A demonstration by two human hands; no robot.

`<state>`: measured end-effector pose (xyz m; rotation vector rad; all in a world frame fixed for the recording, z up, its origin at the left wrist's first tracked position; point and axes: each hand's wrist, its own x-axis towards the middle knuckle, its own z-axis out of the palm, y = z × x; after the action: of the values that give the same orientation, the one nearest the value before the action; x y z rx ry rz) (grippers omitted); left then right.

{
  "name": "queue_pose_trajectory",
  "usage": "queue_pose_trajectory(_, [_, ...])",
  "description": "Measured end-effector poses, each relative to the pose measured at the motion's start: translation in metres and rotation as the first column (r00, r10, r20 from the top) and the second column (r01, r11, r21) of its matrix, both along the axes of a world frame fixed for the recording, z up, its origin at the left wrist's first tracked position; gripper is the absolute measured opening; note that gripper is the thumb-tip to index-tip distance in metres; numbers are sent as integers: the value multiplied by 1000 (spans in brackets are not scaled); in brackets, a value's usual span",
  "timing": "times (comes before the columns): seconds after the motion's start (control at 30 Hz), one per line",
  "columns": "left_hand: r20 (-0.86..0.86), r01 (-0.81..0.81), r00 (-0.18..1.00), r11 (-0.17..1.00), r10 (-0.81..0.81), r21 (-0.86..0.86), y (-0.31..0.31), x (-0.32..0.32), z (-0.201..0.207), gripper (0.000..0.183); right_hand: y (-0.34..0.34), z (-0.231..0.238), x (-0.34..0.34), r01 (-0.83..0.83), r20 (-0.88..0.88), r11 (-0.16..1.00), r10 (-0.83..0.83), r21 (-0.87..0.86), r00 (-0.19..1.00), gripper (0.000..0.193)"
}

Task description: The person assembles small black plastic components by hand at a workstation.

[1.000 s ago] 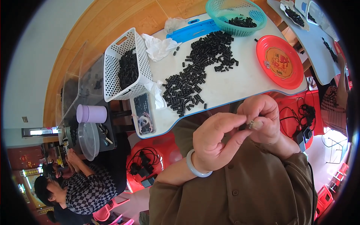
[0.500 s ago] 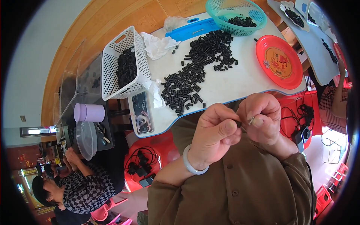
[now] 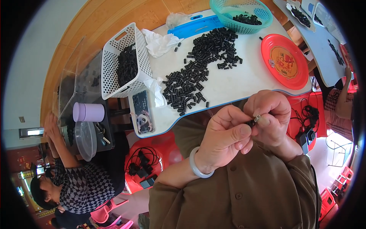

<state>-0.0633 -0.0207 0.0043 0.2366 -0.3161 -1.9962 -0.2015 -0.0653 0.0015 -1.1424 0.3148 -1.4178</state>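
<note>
table (image 3: 244, 82) brightly lit | floor (image 3: 345, 138) washed out at right | wood panelling (image 3: 150, 12) bowed by fisheye | corners blacked out

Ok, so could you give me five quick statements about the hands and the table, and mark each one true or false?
1. The left hand holds a small black piece. True.
2. The bracelet is on the right wrist. False: it is on the left wrist.
3. The right hand pinches a small metal piece. True.
4. The phone lies inside the white basket. False: it lies on the table, outside that basket.
5. The plate is blue. False: it is red.
</note>
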Motion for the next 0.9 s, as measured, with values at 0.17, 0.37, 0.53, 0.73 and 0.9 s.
queue_pose_trajectory(0.17, [-5,-20,1000,1000,20,1,-1,0,-2,12,-2,-6,-2,20,-121,996,-30,-85,992,5])
queue_pose_trajectory(0.37, [-12,-40,999,997,40,-70,-1,0,-11,10,-4,-9,-1,19,-121,989,-38,-150,992,6])
queue_pose_trajectory(0.53, [-1,-46,999,991,46,-125,-2,0,-13,9,1,-6,-1,34,-101,998,-39,-43,994,11])
queue_pose_trajectory(0.73, [5,-57,998,994,58,-91,-2,1,-13,11,-9,-2,-4,36,-222,949,-110,-313,969,19])
queue_pose_trajectory(0.9, [-50,-55,997,997,52,-49,-4,3,-13,13,-12,1,-10,13,-318,912,-157,-410,935,22])
